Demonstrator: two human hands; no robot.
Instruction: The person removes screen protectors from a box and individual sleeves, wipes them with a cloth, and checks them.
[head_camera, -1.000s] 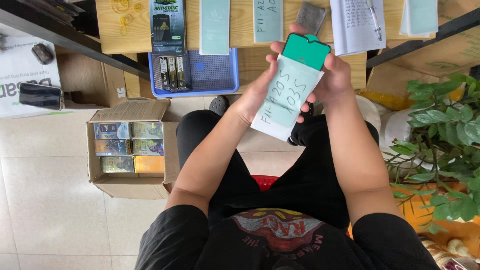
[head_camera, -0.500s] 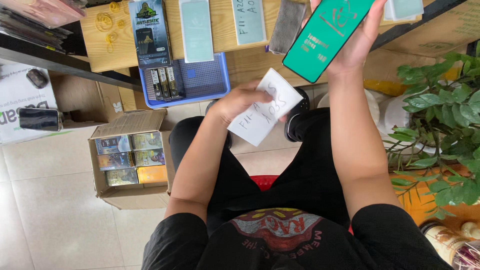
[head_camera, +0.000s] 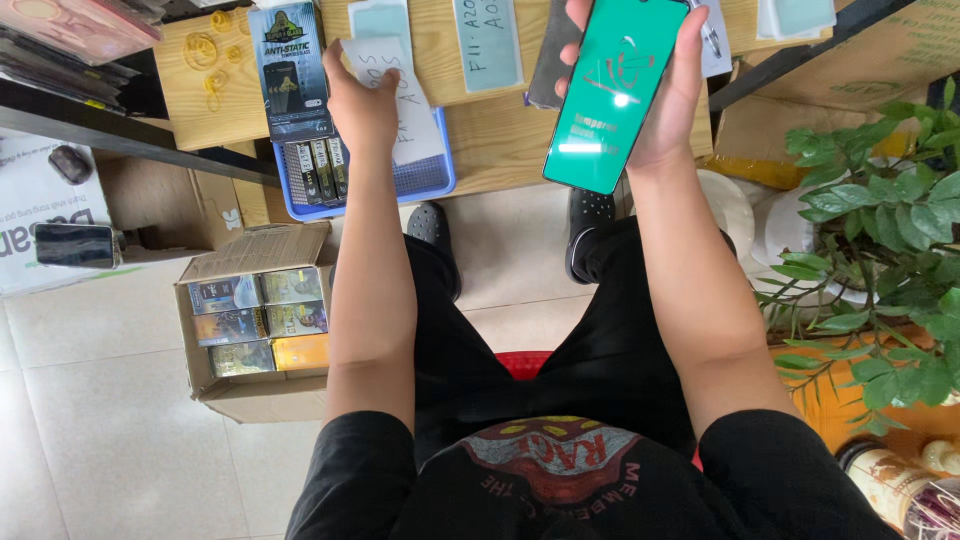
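Two hands over a wooden worktop, each with one flat item.

The right hand (head_camera: 668, 85) was clamped around one glossy green rectangular screen-protector sheet (head_camera: 612, 95), held tilted above the pale wooden worktop (head_camera: 490, 135). The left hand (head_camera: 362, 105), fingers curled, gripped one white paper sleeve with handwriting (head_camera: 405, 100) above the blue plastic mesh tray (head_camera: 425, 182) at the worktop's near edge. That tray held a row of about four small dark packets (head_camera: 318, 170). Below the worktop, on the tiled floor, one open brown cardboard box (head_camera: 255, 330) contained six visible small boxes in two columns.
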